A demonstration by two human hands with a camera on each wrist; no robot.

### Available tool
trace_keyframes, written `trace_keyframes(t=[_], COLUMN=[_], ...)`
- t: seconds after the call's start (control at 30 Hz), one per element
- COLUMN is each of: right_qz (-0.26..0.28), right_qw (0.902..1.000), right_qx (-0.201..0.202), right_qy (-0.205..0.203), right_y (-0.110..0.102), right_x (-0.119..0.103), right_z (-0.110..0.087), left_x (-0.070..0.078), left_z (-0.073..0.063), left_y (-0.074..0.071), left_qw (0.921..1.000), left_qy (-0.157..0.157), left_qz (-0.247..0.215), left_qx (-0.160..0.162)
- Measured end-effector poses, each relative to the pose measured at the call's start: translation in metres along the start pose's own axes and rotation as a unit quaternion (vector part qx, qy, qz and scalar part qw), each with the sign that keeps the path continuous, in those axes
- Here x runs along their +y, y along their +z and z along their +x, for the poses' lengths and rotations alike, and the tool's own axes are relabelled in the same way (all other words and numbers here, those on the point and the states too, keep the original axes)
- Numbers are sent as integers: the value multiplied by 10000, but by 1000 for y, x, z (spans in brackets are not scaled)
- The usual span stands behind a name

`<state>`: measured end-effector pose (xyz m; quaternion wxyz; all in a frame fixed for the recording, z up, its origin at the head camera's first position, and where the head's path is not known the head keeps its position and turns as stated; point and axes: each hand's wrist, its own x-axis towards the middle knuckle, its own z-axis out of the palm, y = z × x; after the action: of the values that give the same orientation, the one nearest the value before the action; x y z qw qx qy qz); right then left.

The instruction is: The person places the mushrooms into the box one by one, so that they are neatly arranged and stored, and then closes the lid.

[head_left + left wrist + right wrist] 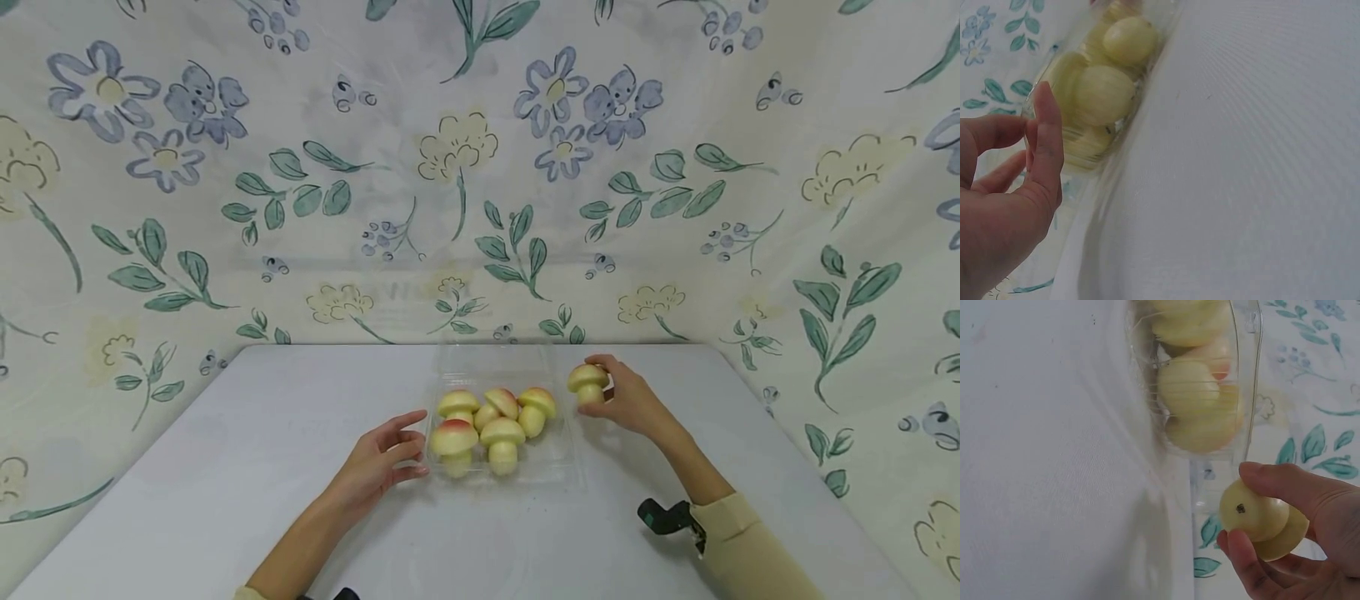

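Several mushroom-shaped pieces (502, 432), pale yellow with some caps tinged red, sit in a clear plastic clamshell box (566, 467). A similar mushroom-shaped piece (588, 379) is held by my right hand (628, 398), just right of the box; its cap is up. In the right wrist view, thumb and fingers pinch this mushroom-shaped piece (1254, 509), and a small dark mark shows on the stem's end. My left hand (378, 458) is at the box's left side, fingers loosely bent and fingertips at the wall. Whether they press on it I cannot tell.
The box's transparent lid (491, 360) lies folded back behind it. All stands on a white table (300, 392), whose back edge meets a flower-printed cloth (457, 208). A black wrist camera (663, 517) is on my right forearm.
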<state>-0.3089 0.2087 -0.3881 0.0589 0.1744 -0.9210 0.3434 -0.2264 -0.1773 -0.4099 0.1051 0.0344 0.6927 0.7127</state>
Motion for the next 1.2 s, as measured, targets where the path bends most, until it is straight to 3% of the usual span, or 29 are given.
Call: trace_keyframes(t=[0.83, 1.2], right_qz=[198, 425], right_qw=[9995, 9975], right_qx=[-174, -535], right_qy=[-154, -180], right_y=[-7, -7], right_x=[-17, -27], right_z=[-5, -4], left_x=[1, 1], left_z=[2, 0], left_y=[1, 1], left_qw=[10000, 10000], left_qy=[-23, 11], left_qz=[-26, -56], left_qx=[-12, -43])
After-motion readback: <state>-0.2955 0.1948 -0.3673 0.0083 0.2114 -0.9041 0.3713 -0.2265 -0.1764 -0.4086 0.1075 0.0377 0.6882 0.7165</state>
